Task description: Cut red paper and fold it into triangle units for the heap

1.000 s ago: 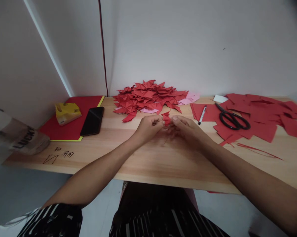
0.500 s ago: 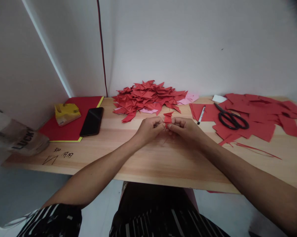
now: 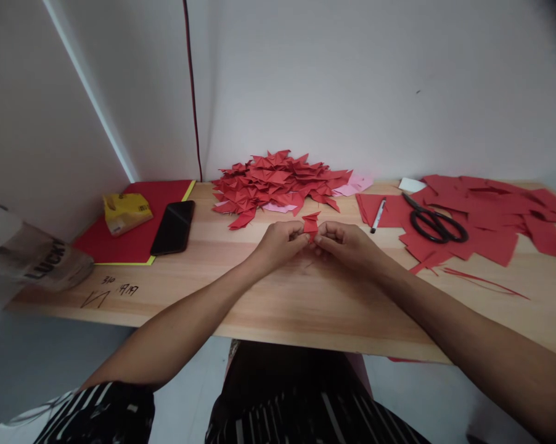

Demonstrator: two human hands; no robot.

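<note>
My two forearms reach forward over the wooden table and slant in towards each other: the left forearm rises from the lower left, out of a black sleeve with white stripes, and the right forearm comes in bare from the lower right. Between my hands, nearly fingertip to fingertip, is a small folded red paper. My left hand pinches its left side, thumb pointing right and the other fingers curled in. My right hand grips the right side the same way, thumb angled towards the paper, fingers bent behind it. The paper's pointed top stands clear above my thumbs, just in front of the pile of folded red pieces. The black scissors lie well apart, to my right.
</note>
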